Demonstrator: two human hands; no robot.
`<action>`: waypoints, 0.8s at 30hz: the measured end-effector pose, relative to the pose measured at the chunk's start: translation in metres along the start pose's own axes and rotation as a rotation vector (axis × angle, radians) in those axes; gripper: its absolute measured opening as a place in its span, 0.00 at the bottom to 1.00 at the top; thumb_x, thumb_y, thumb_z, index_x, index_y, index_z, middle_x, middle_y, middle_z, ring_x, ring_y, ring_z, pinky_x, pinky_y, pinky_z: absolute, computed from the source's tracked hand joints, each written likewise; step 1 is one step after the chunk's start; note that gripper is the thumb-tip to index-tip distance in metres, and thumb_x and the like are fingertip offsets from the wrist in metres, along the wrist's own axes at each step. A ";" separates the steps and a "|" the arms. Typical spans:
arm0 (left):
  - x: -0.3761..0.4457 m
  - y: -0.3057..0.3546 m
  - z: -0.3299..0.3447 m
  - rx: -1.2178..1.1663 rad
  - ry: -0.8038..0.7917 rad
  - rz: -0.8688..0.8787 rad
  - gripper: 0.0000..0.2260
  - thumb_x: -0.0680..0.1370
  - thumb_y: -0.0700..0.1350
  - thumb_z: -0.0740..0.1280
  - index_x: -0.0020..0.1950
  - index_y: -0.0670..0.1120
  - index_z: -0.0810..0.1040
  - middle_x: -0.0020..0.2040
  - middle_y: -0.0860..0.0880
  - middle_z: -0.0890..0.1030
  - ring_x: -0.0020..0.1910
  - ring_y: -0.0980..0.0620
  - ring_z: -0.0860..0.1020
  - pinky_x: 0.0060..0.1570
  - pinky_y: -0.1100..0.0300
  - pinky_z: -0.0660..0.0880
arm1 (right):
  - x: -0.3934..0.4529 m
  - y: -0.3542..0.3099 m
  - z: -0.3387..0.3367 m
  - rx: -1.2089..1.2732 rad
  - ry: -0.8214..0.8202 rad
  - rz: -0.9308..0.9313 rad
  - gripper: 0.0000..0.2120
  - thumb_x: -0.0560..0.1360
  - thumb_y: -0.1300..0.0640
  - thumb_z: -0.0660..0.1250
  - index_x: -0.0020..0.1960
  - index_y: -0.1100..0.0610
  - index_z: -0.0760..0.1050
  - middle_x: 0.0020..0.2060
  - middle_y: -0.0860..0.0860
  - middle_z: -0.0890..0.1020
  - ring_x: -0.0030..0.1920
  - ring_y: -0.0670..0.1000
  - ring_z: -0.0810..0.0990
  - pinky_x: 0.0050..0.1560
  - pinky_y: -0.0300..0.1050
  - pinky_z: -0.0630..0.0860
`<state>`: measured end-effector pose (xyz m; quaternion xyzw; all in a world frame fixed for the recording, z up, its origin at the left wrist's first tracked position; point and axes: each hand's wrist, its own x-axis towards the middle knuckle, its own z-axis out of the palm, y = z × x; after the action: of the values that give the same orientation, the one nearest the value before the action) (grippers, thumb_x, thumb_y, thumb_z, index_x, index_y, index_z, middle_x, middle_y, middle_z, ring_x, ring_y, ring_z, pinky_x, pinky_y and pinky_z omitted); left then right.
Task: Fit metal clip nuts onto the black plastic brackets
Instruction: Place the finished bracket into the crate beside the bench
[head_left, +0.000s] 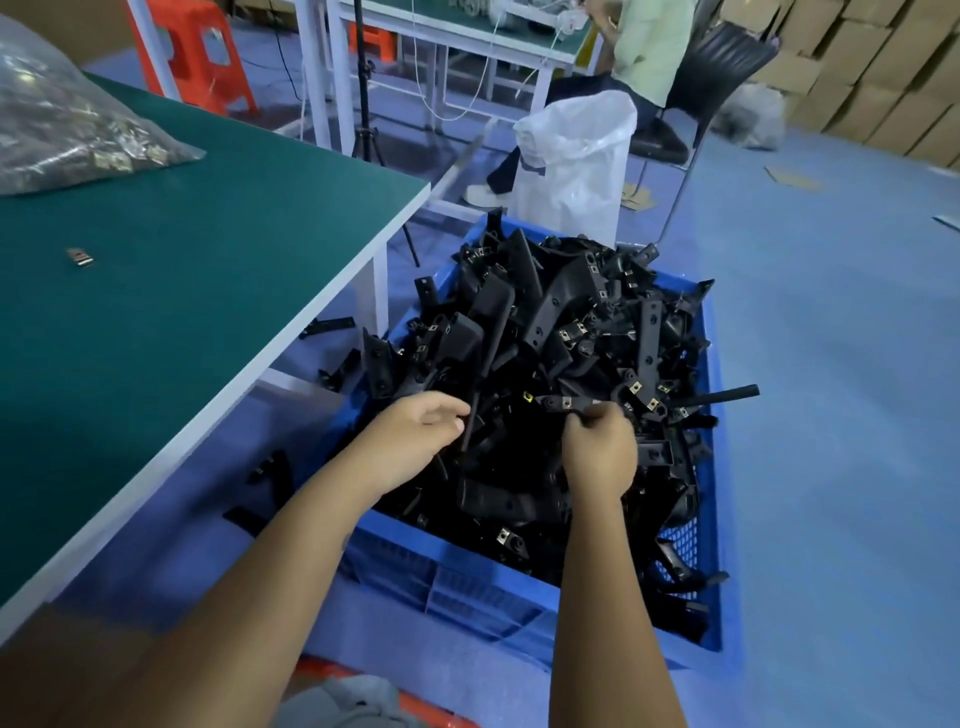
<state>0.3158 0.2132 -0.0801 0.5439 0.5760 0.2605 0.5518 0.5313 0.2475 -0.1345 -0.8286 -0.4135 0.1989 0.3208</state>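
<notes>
Gripping a black bracket (563, 402), right hand (600, 454) curled; left hand (415, 439) pinching another bracket (470, 415) over blue crate (467, 582)

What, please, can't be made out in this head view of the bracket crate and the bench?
- Lower layers of the blue crate: buried under the black brackets.
- Right hand grip: fingertips curl away behind the hand.
- Clip nut on the green table: too small for detail.
- Bag of metal clips: cut by the left edge, blurred by plastic.
- Seated person: cropped by the top edge.
</notes>
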 end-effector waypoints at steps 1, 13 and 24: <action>-0.001 0.004 -0.002 -0.039 0.035 0.021 0.08 0.83 0.46 0.62 0.53 0.58 0.78 0.59 0.56 0.80 0.57 0.57 0.79 0.59 0.57 0.76 | -0.004 -0.009 -0.001 0.055 0.101 -0.030 0.02 0.79 0.54 0.62 0.51 0.50 0.73 0.48 0.51 0.80 0.46 0.55 0.80 0.45 0.53 0.79; -0.064 0.060 -0.130 -0.366 0.748 0.430 0.14 0.81 0.36 0.59 0.42 0.49 0.79 0.24 0.58 0.70 0.23 0.62 0.68 0.24 0.70 0.66 | -0.152 -0.243 0.067 0.574 -0.242 -0.867 0.05 0.77 0.60 0.59 0.49 0.57 0.74 0.42 0.53 0.80 0.44 0.55 0.76 0.39 0.51 0.70; -0.250 -0.089 -0.259 -0.360 1.592 0.088 0.14 0.83 0.41 0.59 0.42 0.53 0.79 0.36 0.53 0.76 0.33 0.59 0.74 0.35 0.65 0.69 | -0.366 -0.332 0.159 0.273 -0.896 -1.459 0.06 0.78 0.59 0.59 0.48 0.52 0.75 0.44 0.46 0.78 0.42 0.47 0.75 0.37 0.45 0.69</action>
<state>-0.0028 0.0383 -0.0058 0.1209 0.7228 0.6789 0.0454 0.0396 0.1590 0.0063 -0.1544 -0.9017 0.2990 0.2717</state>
